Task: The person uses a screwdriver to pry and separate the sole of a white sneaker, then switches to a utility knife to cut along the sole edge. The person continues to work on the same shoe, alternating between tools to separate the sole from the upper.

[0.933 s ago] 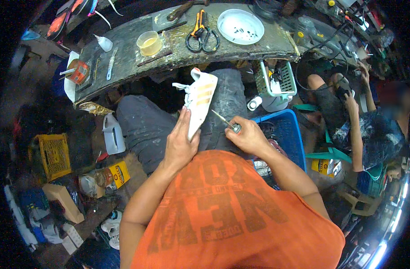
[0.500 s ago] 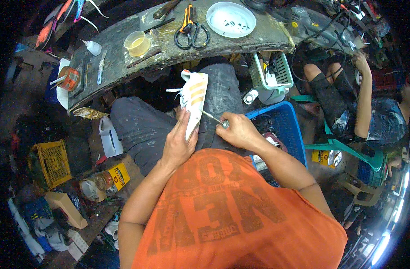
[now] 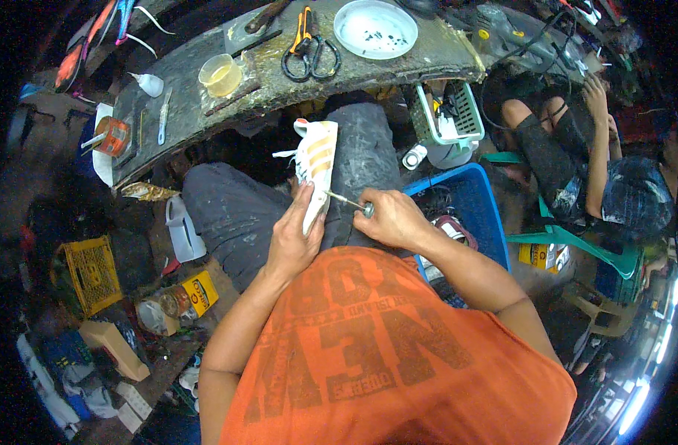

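A white sneaker [image 3: 321,152] with pale orange stripes and white laces lies over my lap, its heel end pointing away from me. My left hand [image 3: 293,236] is closed around the toe end, thumb on one side and fingers on the other. In my right fist [image 3: 395,219] is an awl [image 3: 346,200] with a thin metal shaft and a round metal end by the thumb. Its tip meets the edge of the sneaker's sole, on the side toward my right hand. How far the point goes in is too small to tell.
Beyond my knees a worn workbench [image 3: 187,104] holds scissors [image 3: 309,55], a white bowl [image 3: 375,30], a plastic cup [image 3: 220,76] and a squeeze bottle [image 3: 150,84]. A green basket [image 3: 465,111] and a blue crate [image 3: 495,215] of shoes stand right. Another person [image 3: 636,196] sits farther right.
The sneaker and both hands have shifted slightly left in the picture. The awl's shaft lies a little flatter, its tip still at the sole edge. The other person's arms have moved.
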`<state>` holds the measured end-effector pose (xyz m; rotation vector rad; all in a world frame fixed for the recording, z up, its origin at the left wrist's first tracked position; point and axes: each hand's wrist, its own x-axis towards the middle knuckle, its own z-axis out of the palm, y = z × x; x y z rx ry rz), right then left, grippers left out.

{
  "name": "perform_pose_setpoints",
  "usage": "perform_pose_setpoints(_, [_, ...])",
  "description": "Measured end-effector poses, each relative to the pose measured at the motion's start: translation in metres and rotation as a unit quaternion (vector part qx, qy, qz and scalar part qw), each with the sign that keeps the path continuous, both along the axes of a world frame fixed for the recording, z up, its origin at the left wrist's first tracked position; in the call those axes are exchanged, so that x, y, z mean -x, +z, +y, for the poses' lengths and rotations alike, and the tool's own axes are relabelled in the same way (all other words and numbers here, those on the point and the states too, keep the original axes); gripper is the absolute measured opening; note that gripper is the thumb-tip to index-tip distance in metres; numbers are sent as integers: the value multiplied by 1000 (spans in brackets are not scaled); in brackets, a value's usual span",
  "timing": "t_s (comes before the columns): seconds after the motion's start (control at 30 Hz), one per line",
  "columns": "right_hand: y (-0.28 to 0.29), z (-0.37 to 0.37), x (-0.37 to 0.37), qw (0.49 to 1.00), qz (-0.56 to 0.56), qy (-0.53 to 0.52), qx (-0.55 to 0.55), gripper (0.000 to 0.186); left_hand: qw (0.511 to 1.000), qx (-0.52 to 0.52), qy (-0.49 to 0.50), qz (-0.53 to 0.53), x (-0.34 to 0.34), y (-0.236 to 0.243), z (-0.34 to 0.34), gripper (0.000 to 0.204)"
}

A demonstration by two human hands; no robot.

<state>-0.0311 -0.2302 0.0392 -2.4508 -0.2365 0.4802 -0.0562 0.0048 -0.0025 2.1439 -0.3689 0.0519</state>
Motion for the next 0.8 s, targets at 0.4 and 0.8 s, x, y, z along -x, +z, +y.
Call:
perform_pose_setpoints(0.4, [-9,2,-12,999,36,-34,5,42,999,20,-6,49,1,-1,3,59])
perform_pose_setpoints(0.8, [-6,3,-9,999,34,-31,4,39,998,23,-13,62,0,-1,5,55])
